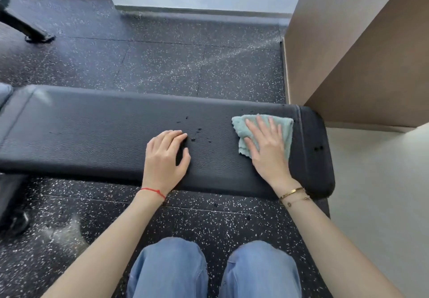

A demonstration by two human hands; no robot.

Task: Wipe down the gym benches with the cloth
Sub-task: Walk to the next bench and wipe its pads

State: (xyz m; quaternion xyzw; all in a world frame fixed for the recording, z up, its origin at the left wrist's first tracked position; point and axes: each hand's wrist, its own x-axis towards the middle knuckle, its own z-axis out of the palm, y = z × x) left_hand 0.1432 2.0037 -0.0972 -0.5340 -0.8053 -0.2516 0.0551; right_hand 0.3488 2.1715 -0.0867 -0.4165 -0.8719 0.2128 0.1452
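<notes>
Lying under the right hand [267, 144] (fingers flat), cloth [243, 126] on bench [92, 135].

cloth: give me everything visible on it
The cloth is a pale mint-green piece of fluffy, terry-like fabric, folded into a rough rectangle with slightly ragged edges. It lies flat on the black padded bench, near the bench's right end and just short of the seam there. The right hand presses on it with straight, spread fingers, covering much of its middle. The left hand rests on the bench beside it, apart from the cloth. Small dark specks sit on the bench between the hands.
</notes>
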